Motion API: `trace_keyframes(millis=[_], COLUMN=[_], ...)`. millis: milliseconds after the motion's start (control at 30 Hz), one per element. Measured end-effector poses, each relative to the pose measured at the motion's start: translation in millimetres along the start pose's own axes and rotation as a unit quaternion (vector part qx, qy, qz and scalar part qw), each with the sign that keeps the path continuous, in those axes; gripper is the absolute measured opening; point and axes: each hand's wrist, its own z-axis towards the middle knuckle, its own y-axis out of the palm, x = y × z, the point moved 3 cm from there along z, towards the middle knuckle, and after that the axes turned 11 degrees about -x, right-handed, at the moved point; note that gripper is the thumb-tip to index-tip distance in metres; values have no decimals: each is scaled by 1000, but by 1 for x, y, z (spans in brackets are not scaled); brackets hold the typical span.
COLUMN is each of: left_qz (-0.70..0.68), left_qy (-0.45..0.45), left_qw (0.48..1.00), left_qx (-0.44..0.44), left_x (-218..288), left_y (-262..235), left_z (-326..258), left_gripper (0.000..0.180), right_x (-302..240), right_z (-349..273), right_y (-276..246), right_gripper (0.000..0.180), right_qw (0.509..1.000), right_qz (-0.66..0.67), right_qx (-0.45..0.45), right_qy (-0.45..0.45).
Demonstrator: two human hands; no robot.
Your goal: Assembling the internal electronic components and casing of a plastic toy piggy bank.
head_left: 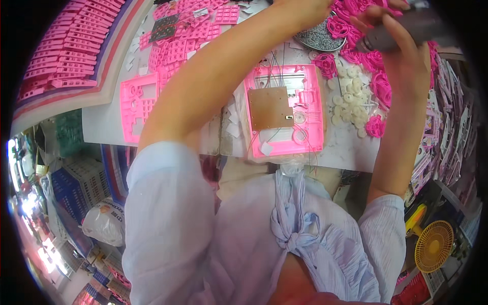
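While dark tool (pixel 427 26) is held by right grip (pixel 403 41), screws (pixel 321 39) are best picked singly — left grip (pixel 306 10) can't be told.

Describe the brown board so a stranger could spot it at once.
On the white table, just left of the whitish discs, lies a pink frame. Across its left part lies a flat, roughly square brown board, its plain brown standing out against the surrounding pink.
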Motion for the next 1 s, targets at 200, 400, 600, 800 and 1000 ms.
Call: trace_keyframes(millis=[200, 400, 600, 800, 1000], left_qz=[-228, -345, -322, -309, -319], left_qy=[93, -8, 13, 62, 108], left_qw=[969, 938, 939, 932, 926], left_qx=[-36, -45, -122, -177, -173], left_x=[55, 74, 67, 62, 59], left_y=[-80, -74, -90, -86, -81], left_z=[-171, -225, -225, -217, -211], left_gripper=[10, 13, 11, 12, 11], right_x=[-4, -24, -16, -8, -5], right_z=[-64, -87, -90, -94, -94], right_y=[19, 57, 87, 100, 99], right_gripper=[23, 26, 27, 29, 30], right_qw=[949, 925, 936, 936, 942], right_qz=[215, 161, 171, 181, 141], right_qx=[-209, -324, -300, -297, -302], right_qy=[-100, -117, -60, -54, -47])
